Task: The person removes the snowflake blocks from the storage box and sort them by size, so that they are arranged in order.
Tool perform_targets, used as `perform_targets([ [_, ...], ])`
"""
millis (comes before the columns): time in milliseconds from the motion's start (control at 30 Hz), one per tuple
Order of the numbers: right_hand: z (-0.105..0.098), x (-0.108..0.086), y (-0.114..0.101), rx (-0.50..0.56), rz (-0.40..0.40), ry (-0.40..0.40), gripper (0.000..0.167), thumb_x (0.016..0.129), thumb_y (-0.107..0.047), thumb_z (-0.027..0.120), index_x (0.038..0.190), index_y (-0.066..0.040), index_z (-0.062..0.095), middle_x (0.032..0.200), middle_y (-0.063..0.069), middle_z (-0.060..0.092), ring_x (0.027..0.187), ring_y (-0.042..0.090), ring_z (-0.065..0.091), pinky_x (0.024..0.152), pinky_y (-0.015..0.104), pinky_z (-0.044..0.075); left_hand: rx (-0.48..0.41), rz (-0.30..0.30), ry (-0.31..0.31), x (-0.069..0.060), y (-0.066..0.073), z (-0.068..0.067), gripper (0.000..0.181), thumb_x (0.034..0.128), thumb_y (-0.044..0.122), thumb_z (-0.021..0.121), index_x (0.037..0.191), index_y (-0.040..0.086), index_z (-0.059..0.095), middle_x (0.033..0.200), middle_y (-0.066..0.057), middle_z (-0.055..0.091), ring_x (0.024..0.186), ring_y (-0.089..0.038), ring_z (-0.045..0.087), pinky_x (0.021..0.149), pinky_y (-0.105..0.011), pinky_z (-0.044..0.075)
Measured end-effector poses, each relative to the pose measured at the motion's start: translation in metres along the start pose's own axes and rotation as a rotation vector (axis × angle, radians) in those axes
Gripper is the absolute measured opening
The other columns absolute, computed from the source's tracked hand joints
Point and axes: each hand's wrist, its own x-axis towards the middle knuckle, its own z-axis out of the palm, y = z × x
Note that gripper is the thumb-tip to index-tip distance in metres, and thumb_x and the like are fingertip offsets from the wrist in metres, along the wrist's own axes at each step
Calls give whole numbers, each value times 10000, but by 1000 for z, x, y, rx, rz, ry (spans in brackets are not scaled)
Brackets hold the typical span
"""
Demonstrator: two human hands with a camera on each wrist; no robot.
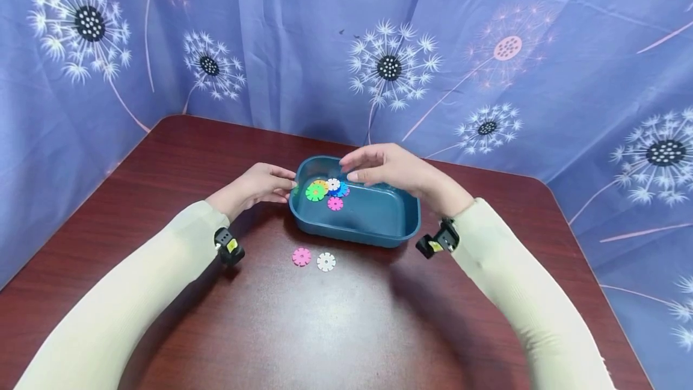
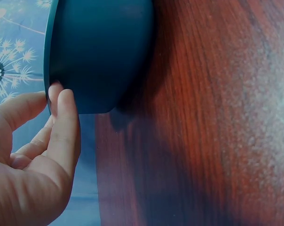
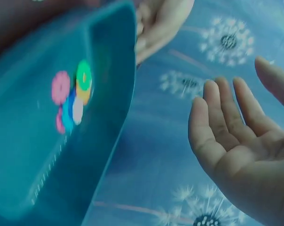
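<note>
Inside the blue-green bin (image 1: pixel 373 214), bunched toward its left end, sit the toothed discs: green (image 1: pixel 316 192) overlapping yellow, white (image 1: pixel 333 185) on blue (image 1: pixel 343 189), and pink (image 1: pixel 335 203) on the near side of that little pile. At the bin's left end the left hand (image 1: pixel 260 185) has its thumb and fingertips pinching the rim, and that looks like steadying! Above the bin's far rim hangs the right hand (image 1: pixel 392 167), nothing in it, fingers softly bent and slightly spread, thumb well apart. Just off the bin's near side, a loose pink disc (image 1: pixel 301 257) and a loose white disc (image 1: pixel 326 262) lie side by side on the table (image 1: pixel 243 330). So, reading the step: bin held, right hand between handlings. Any next move on a disc calls for that thumb to close toward the fingers, with the left grip keeping the bin from sliding. Behind the bin, the dandelion-print curtain (image 1: pixel 303 77) fills the backdrop.
</note>
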Motion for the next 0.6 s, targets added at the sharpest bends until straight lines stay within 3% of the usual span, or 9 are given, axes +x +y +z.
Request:
perform_targets([
  [233, -16, 32, 9, -120, 17, -12, 435, 992, -166, 638, 1412, -60, 596, 1447, 184, 605, 1342, 296, 586, 1135, 483, 501, 1, -4, 3, 1, 0, 0, 466, 1021, 78, 601, 1459, -49, 509, 1132, -140, 705, 687, -31, 655, 683, -175, 615],
  [400, -19, 52, 24, -134, -13, -52, 460, 986, -130, 636, 1431, -30, 572, 1465, 204, 585, 1365, 322, 576, 1155, 475, 486, 12, -9, 2, 1, 1, 1, 468, 1027, 86, 594, 1467, -42, 502, 1271, -223, 662, 691, -24, 652, 691, -168, 614],
  [600, -14, 67, 42, -160, -4, -109, 485, 994, -118, 637, 1455, -6, 536, 1481, 215, 565, 1367, 341, 577, 1156, 466, 491, 10, -11, 1, 0, 2, 0, 476, 1027, 91, 598, 1471, -45, 495, 1258, -217, 664, 688, -23, 650, 700, -175, 620],
])
